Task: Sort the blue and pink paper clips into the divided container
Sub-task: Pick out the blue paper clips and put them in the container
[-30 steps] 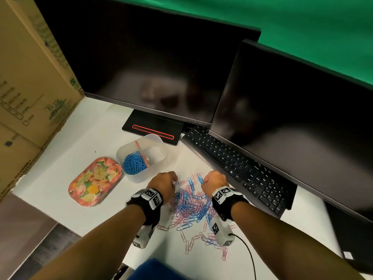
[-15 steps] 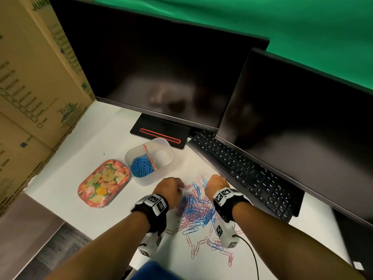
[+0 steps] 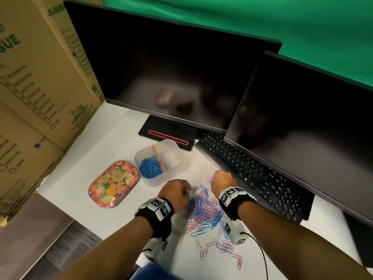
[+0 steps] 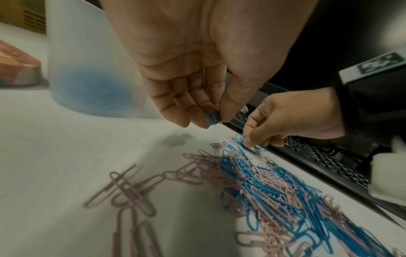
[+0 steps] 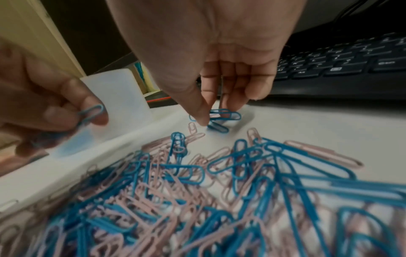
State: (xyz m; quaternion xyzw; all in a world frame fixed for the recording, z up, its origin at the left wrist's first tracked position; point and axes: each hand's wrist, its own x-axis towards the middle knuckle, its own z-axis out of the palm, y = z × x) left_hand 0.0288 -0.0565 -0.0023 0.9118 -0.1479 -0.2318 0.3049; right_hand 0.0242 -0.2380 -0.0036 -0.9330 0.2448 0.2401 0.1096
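Note:
A mixed pile of blue and pink paper clips (image 3: 203, 211) lies on the white desk. The translucent divided container (image 3: 176, 147) stands just beyond it, with blue clips (image 3: 150, 166) heaped in its left compartment. My left hand (image 4: 214, 120) hovers over the pile's far left edge and pinches one blue clip (image 4: 212, 118) between thumb and fingers. My right hand (image 5: 211, 118) is down at the pile's far right edge beside the keyboard. Its thumb and fingers close on a blue clip (image 5: 224, 115) lying on the desk.
A floral tray (image 3: 113, 183) sits left of the container. A black keyboard (image 3: 252, 174) runs along the right under two dark monitors, and a monitor stand (image 3: 167, 134) is right behind the container. Cardboard boxes (image 3: 40, 87) wall the left side.
The head view has shifted, so everything sits lower right in frame. Both hands stay at the pile's far edge, with the left hand slightly nearer the container.

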